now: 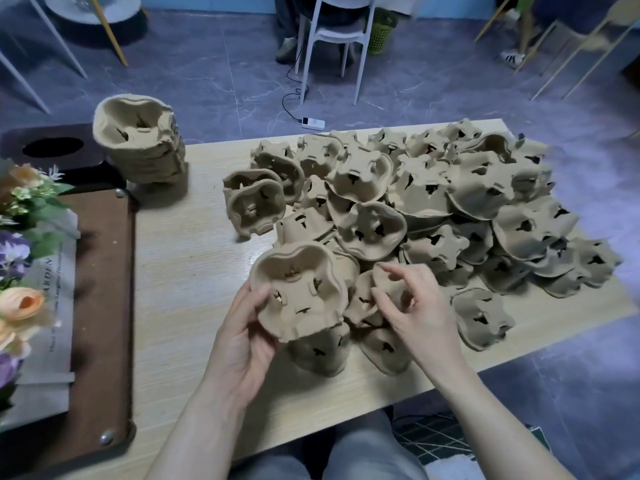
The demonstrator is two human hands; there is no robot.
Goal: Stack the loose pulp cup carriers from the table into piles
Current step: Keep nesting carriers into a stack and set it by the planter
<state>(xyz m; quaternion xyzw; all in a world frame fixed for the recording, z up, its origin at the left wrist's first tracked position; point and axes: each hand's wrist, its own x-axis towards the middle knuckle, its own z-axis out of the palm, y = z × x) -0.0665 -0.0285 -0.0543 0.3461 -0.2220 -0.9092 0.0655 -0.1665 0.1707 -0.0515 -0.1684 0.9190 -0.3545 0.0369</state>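
Observation:
Several loose brown pulp cup carriers lie in a wide heap over the right half of the light wooden table. A tall pile of nested carriers stands at the table's far left corner. My left hand grips a small stack of carriers by its left rim, hollow side up, just above the table. My right hand hovers beside it with fingers loosely curled over a loose carrier in the heap's near edge; whether it pinches that carrier I cannot tell.
A brown board with a paper-wrapped flower bouquet lies along the table's left side. Two nested carriers stand tilted left of the heap. A white chair, a power strip and cable sit on the floor beyond.

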